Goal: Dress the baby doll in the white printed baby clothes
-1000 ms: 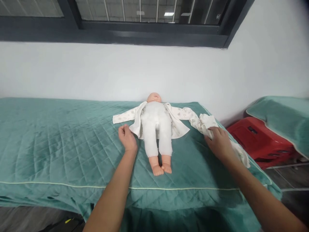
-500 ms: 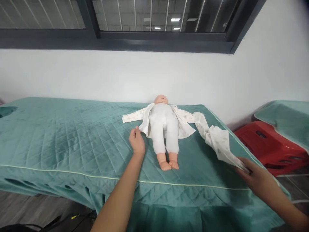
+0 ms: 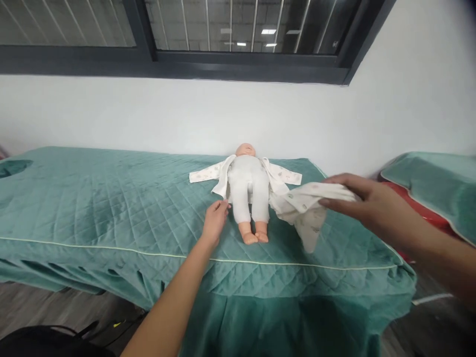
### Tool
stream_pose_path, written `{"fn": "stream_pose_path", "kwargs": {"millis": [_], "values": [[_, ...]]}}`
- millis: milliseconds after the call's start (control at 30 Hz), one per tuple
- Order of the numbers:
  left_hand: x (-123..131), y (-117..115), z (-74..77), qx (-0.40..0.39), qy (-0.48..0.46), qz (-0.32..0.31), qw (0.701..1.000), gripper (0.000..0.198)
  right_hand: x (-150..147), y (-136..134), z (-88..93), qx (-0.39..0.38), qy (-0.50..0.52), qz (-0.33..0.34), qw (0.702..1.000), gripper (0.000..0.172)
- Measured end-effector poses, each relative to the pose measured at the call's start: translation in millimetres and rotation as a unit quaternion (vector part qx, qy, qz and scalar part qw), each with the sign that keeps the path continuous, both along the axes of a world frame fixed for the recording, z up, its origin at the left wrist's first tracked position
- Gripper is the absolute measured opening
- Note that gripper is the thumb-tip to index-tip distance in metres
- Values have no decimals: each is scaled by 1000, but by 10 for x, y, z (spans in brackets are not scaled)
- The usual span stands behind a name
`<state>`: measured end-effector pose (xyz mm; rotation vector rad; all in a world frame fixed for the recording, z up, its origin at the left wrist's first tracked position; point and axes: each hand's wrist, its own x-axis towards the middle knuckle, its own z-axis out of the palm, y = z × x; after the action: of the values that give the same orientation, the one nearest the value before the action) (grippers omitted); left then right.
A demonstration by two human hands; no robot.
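A doll (image 3: 249,181) with a white cloth body lies on its back, head toward the wall, feet toward me. It wears an open white patterned jacket (image 3: 208,173), both sleeves spread sideways. My left hand (image 3: 216,220) is pinched at the jacket's lower left corner; what its fingertips hold is too small to make out. My right hand (image 3: 349,196) grips a second white patterned garment (image 3: 303,203), raised over the bed right of the doll's legs. The garment hangs down and partly covers the jacket's right lower flap.
A green quilted cover (image 3: 111,208) drapes the bed. Behind it stand a white wall (image 3: 167,114) and a dark window frame (image 3: 241,67). Red plastic (image 3: 420,206) under green cloth (image 3: 439,183) is at the right. A black object (image 3: 48,342) sits at the lower left.
My right hand has moved left and up with the garment, which now hangs beside the doll rather than along the bed's right side. The view has shifted slightly.
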<state>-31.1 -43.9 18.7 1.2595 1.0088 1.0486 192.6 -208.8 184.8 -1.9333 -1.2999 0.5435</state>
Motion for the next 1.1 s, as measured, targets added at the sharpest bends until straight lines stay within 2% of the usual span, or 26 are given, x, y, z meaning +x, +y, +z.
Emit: {"fn": "stream_pose_path", "kwargs": {"millis": [100, 200, 267, 333, 400, 533, 600, 733, 833, 967, 1100], "values": [[60, -151, 392, 41, -18, -69, 997, 33, 1, 215, 214, -19, 95, 111, 989, 29], [138, -336, 871, 143, -41, -126, 981, 27, -68, 394, 380, -15, 132, 166, 977, 34], [185, -432, 1156, 226, -57, -156, 960, 32, -160, 471, 495, 0, 139, 192, 972, 30], [213, -482, 1374, 288, -53, -177, 940, 43, -268, 512, 615, 38, 152, 215, 964, 24], [214, -493, 1518, 311, -48, -175, 933, 44, -365, 527, 720, 84, 173, 249, 949, 24], [148, -502, 1634, 291, -72, -128, 945, 34, -488, 526, 794, 117, 172, 387, 898, 34], [113, -535, 1642, 282, -79, -111, 950, 30, -522, 519, 758, 124, 150, 422, 886, 32], [93, -630, 1634, 254, -88, -104, 958, 26, -581, 488, 670, 153, 110, 345, 920, 27], [95, -680, 1659, 245, -101, -113, 958, 25, -632, 475, 684, 163, 74, 300, 937, 31], [64, -688, 1734, 249, -125, -88, 956, 29, -675, 501, 752, 188, 86, 281, 937, 34], [-4, -669, 1788, 249, -161, -52, 954, 29, -636, 523, 771, 176, 146, 308, 924, 29]]}}
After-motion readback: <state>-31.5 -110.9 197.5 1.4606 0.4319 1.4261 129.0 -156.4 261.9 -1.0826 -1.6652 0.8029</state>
